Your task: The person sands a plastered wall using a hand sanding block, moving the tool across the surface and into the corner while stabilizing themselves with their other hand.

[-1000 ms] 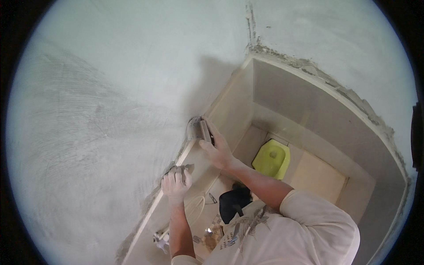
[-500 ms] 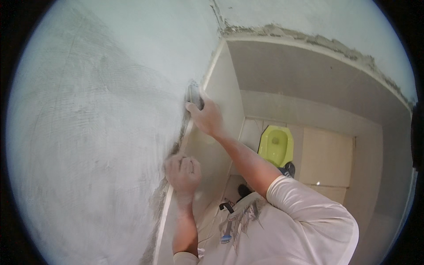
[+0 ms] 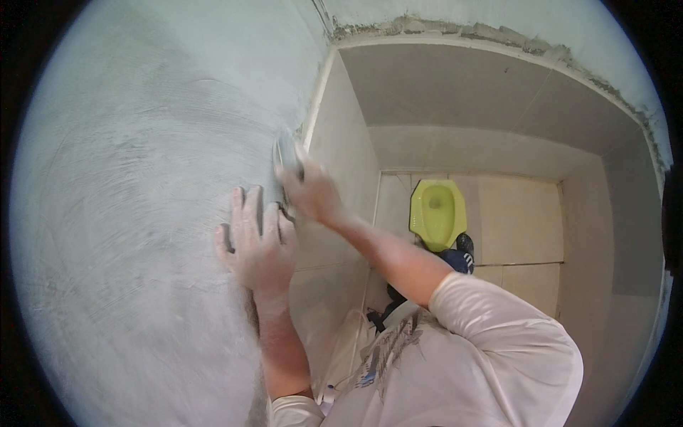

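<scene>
Wall [image 3: 142, 178]: spreading over the whole left side, pale grey-green and matt; fine curved scratches are running across it, and cloudy darker patches are lying among lighter ones. Its far left is fading into the black fisheye rim.

Tiles [image 3: 455, 78]: lining the recess on the right in plain grey and cream; their pale rim is meeting the wall along a slanting edge. Rough grey-brown mortar [image 3: 491, 33] is crusting above the upper rim.

Shirt [image 3: 505, 363]: filling the lower edge, whitish, and hiding part of the floor [image 3: 519, 220]; its printed front is slanting too steeply to be made out.

Toilet [image 3: 437, 206]: sitting in the floor, a yellow-green squat pan; something dark with white stripes [image 3: 459, 260] is showing at its near end, too small to tell.

Left hand [image 3: 256, 249]: lying against the wall just beside the slanting edge, open, its powdery fingers spreading and pointing up the picture. The back of the hand is hiding whatever is under the palm; a dark bit near the fingertips is staying unclear.

Right hand [image 3: 314, 191]: gripping the tool [image 3: 287, 153], blurring with motion, so single fingers are hard to make out.

Tool: standing lengthwise near the slanting edge, above the left hand, and appearing to touch the wall; it is looking narrow and grey, with a paler long side. The grip is covering its lower part, and blur is obscuring its exact shape.
</scene>
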Demonstrator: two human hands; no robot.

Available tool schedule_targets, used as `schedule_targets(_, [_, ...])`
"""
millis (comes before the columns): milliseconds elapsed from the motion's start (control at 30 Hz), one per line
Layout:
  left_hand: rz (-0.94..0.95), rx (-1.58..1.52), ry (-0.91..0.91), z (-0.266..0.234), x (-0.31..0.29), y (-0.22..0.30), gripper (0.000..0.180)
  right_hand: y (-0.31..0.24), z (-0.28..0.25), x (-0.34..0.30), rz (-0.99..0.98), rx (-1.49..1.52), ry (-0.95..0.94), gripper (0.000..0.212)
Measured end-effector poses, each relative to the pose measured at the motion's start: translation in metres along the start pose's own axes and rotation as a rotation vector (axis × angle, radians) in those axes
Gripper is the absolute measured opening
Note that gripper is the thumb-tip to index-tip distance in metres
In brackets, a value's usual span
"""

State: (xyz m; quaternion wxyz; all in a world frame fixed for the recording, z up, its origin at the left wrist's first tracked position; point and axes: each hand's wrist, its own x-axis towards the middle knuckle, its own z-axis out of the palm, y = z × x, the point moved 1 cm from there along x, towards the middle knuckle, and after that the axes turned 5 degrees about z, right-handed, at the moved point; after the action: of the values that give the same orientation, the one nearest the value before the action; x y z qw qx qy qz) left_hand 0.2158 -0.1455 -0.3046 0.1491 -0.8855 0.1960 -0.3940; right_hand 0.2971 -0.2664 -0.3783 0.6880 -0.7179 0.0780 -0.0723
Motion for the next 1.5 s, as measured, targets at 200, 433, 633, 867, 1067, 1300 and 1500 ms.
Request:
schedule_targets(200, [0.037,-0.146,0.115,0.025,-0.016,0.012,0.005,0.019,-0.015,0.03,-0.214,-0.002,0.056,0.07])
schedule_targets(433, [0.005,-0.138,0.27,0.03,-0.015,0.015,0.011,0.026,-0.005,0.021,-0.39,-0.066,0.117,0.067])
schedule_targets(633, [-0.023,-0.157,0.252,0.026,-0.011,0.015,0.009,0.011,0.001,0.022,-0.04,-0.06,0.056,0.061])
schedule_targets(867, [-0.004,-0.124,0.218,0.025,0.0,0.023,0.01,0.0,-0.031,0.068,-0.064,-0.232,0.053,0.051])
schedule_targets(1067, [-0.044,-0.212,0.188,0.016,-0.001,0.019,0.011,-0.001,-0.008,-0.006,-0.039,-0.075,-0.075,0.057])
schedule_targets(1300, [0.021,-0.217,0.173,0.021,-0.001,0.016,0.012,-0.022,-0.057,0.137,0.132,-0.178,0.079,0.068])
schedule_targets(1500, [-0.012,-0.234,0.189,0.022,0.001,0.019,0.012,0.044,0.0,0.015,-0.48,-0.319,0.24,0.063])
